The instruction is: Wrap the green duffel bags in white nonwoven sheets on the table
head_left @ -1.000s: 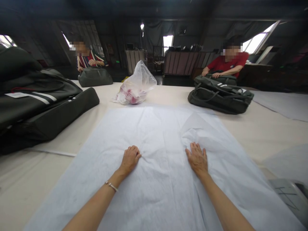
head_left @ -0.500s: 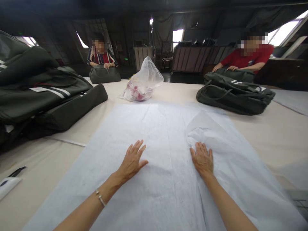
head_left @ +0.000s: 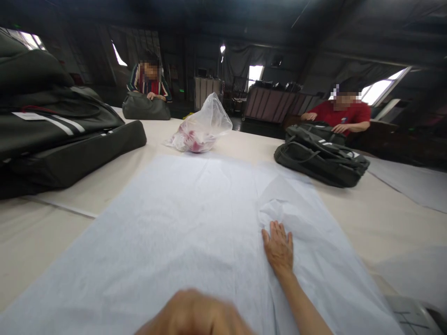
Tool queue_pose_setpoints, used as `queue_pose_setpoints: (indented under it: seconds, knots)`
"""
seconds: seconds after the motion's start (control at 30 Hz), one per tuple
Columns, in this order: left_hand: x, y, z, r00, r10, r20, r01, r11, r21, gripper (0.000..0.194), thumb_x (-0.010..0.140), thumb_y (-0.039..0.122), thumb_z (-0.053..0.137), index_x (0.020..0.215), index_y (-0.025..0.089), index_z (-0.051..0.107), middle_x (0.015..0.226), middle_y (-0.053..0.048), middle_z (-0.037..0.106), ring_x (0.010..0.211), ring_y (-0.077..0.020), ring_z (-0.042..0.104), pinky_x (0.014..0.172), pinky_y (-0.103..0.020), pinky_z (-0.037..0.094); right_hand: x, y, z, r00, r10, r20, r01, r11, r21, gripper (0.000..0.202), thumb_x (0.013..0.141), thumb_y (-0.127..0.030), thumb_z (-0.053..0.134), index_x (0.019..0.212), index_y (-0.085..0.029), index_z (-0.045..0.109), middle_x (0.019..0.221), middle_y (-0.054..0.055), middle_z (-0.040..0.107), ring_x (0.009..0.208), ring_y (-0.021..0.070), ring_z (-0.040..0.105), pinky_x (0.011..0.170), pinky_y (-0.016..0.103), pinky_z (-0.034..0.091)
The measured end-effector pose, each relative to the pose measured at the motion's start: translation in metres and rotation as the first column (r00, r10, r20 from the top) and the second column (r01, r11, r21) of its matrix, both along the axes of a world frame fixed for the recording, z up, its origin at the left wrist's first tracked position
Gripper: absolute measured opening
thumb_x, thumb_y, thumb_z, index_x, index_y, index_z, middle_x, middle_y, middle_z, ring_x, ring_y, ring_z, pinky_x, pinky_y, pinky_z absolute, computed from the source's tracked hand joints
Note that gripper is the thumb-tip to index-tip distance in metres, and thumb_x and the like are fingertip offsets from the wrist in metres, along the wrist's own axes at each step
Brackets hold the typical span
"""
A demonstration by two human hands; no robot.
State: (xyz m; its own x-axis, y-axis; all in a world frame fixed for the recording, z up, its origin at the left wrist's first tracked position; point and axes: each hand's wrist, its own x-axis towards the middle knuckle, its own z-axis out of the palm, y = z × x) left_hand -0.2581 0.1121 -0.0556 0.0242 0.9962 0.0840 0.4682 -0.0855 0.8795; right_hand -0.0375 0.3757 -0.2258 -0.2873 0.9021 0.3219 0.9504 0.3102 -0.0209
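A large white sheet [head_left: 195, 223] lies over the table, creased and slightly raised on its right side. My right hand [head_left: 278, 251] rests flat on that creased part, fingers stretched forward and holding nothing. Close to the camera at the bottom edge is my left hand [head_left: 195, 314], blurred, with its back showing. Its fingertips are hidden, so whether it holds anything cannot be seen.
Dark bags [head_left: 70, 158] with white stripes are piled at the left. A clear plastic bag [head_left: 202, 128] stands beyond the sheet. Another dark bag [head_left: 321, 156] lies at the right. Two people [head_left: 352, 114] [head_left: 148, 86] work across the table [head_left: 366, 218].
My left hand has left its flat, spread position on the sheet and come back close to the camera. My right hand stays flat at the creases. The view has turned slightly.
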Motion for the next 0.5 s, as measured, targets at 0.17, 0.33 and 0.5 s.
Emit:
queue_pose_setpoints:
  seconds: [0.17,0.33,0.5]
  knots:
    - [-0.03,0.076,-0.056,0.821,0.287,-0.493,-0.187,0.952,0.243,0.043,0.099,0.047,0.037,0.092,0.02,0.069,0.097,-0.009,0.073,0.101,-0.0227,0.065,0.101,-0.046,0.042,0.0,0.0,-0.001,1.0,0.001,0.0,-0.001,1.0,0.009,0.06,0.096,-0.04,0.027,0.14,-0.003,0.045,0.147,0.019,0.044,0.14,0.0298,0.034,0.117,0.052,0.014]
    - [-0.061,0.108,-0.137,0.552,0.186,-0.813,0.005,0.974,0.227,0.069,0.089,0.063,0.048,0.142,0.018,0.043,0.146,-0.015,0.048,0.137,-0.028,0.042,0.114,-0.051,0.03,0.0,0.001,-0.002,1.0,0.005,-0.006,-0.005,1.0,0.015,0.06,0.097,-0.04,0.027,0.14,-0.003,0.045,0.147,0.02,0.044,0.14,0.0299,0.035,0.116,0.052,0.014]
    - [-0.065,0.099,-0.158,0.584,0.304,-0.753,0.053,0.911,0.408,0.03,0.098,0.026,0.043,0.123,0.018,0.058,0.127,-0.007,0.065,0.119,-0.0185,0.06,0.105,-0.039,0.045,-0.001,0.0,0.001,1.0,-0.004,0.013,0.004,1.0,0.009,0.06,0.097,-0.04,0.026,0.141,-0.003,0.045,0.148,0.019,0.044,0.14,0.0298,0.034,0.117,0.052,0.014]
